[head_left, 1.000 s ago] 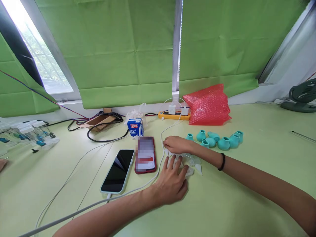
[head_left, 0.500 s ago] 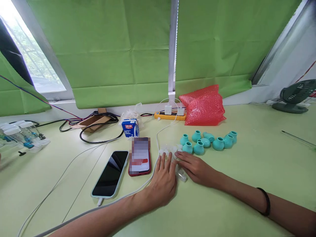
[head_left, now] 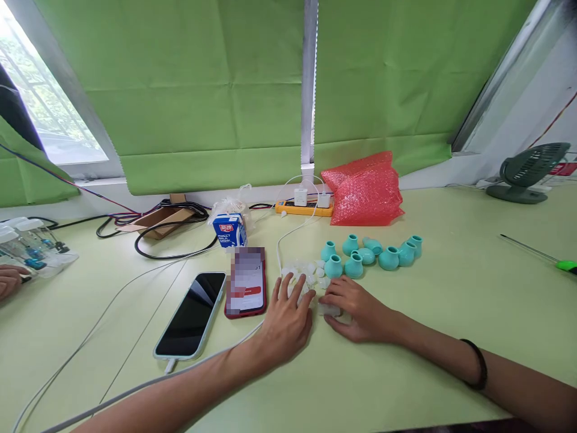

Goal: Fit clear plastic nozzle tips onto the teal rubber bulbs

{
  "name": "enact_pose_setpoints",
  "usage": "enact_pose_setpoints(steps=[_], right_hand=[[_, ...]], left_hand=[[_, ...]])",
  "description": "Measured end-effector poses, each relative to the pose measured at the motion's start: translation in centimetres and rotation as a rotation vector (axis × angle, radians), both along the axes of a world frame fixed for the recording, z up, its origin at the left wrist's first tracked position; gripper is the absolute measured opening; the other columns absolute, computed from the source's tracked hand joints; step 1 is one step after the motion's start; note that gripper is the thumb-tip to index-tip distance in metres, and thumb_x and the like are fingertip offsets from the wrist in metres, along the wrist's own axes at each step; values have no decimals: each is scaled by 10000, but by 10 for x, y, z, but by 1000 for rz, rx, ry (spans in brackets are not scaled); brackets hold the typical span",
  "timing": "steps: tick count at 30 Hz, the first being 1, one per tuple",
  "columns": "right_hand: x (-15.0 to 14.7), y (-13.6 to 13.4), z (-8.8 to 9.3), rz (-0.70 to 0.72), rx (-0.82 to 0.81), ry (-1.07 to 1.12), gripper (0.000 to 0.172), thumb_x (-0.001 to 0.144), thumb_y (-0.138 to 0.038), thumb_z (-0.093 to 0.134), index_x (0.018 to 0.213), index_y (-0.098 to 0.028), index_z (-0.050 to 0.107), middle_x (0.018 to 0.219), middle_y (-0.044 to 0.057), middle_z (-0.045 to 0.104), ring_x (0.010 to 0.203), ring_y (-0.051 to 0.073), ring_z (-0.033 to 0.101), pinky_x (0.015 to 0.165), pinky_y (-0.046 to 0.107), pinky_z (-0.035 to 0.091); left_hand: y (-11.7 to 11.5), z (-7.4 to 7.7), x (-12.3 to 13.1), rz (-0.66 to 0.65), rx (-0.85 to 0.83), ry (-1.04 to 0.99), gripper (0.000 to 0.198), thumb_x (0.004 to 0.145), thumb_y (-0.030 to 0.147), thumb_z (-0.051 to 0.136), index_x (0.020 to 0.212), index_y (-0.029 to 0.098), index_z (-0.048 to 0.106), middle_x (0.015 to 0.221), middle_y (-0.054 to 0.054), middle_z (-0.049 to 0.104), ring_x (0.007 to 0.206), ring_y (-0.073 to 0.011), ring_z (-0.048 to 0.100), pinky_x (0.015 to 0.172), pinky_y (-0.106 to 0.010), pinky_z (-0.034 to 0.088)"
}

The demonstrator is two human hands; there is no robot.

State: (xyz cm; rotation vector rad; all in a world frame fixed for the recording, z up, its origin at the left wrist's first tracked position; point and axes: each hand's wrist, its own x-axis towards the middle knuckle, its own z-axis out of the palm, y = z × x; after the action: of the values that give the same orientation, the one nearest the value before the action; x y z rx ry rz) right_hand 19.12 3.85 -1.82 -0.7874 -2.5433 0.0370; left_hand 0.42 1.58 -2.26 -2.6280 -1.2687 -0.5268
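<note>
My left hand (head_left: 288, 313) rests on the table with its fingers spread, the fingertips among small whitish translucent pieces (head_left: 311, 268). These lie in a loose cluster, partly covered by my fingers. Close beside it, my right hand (head_left: 356, 307) curls thumb and fingers around a clear plastic piece (head_left: 330, 310) on the tabletop; its exact kind is hard to make out. Just beyond the right hand stand several turquoise vase-shaped pieces (head_left: 388, 258) with round openings, a few tipped on their sides.
Left of my hands lie a red-cased phone (head_left: 246, 282) and a black-screened phone (head_left: 192, 316) on a white cable. Behind are a milk carton (head_left: 230, 231), a power strip (head_left: 297, 208) and red bubble wrap (head_left: 367, 189). Another person's hand (head_left: 11, 281) shows far left. A screwdriver (head_left: 532, 248) lies right.
My right hand has drawn back toward me and closed around the clear piece. My left fingers have spread, uncovering more of the whitish pieces. The view has shifted slightly right.
</note>
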Motion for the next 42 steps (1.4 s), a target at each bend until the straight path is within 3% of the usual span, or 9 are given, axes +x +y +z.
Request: enact_pose_setpoints(steps=[8,14,18,24,30,36,42], right_hand=[[0,6,-2,-11,23,221,164,700,-150,513,863,-164,518,740,49,587,748,180,536,709,325,429],[0,5,-5,-17,-43,332,239,678,-135,517,909,-193,500,770,34,593,719,165,550,638,290,456],[0,3,-5,-31,-84,349,236,668,-138,533,897,-196,516,756,28,597,678,150,559,613,276,462],[-3,-3,-1,-11,-167,461,177,665,-154,558,837,-192,532,828,33,644,674,132,594,626,257,500],[-5,-3,-3,-22,-325,579,136,679,-189,576,814,-182,561,856,57,650,773,163,612,623,261,548],[-5,-1,-9,-30,-351,579,149,680,-204,587,827,-179,579,816,45,652,703,151,618,600,257,550],[-7,-3,-10,-23,-293,514,150,690,-196,574,839,-181,582,768,30,652,627,127,604,587,238,520]], left_hand=[[1,1,0,-35,66,-69,258,766,184,461,1022,181,496,1157,-109,435,1098,-300,317,839,-468,364],[-4,7,1,21,67,-34,188,732,270,482,856,157,568,876,-105,495,813,-253,414,655,-406,365],[-4,8,2,26,52,6,178,750,292,460,772,171,589,833,-90,498,788,-242,411,626,-391,330],[2,3,0,36,71,-107,128,762,251,502,720,198,610,813,-53,534,796,-219,415,628,-355,343],[7,0,-2,-79,123,-359,98,756,213,527,732,172,612,745,-49,605,753,-188,443,639,-322,403],[9,2,-4,-243,151,-549,48,750,146,540,743,154,587,635,-25,626,666,-150,453,616,-289,419],[7,4,-2,-397,128,-664,104,743,90,552,824,145,588,693,-35,644,638,-125,496,621,-292,416]])
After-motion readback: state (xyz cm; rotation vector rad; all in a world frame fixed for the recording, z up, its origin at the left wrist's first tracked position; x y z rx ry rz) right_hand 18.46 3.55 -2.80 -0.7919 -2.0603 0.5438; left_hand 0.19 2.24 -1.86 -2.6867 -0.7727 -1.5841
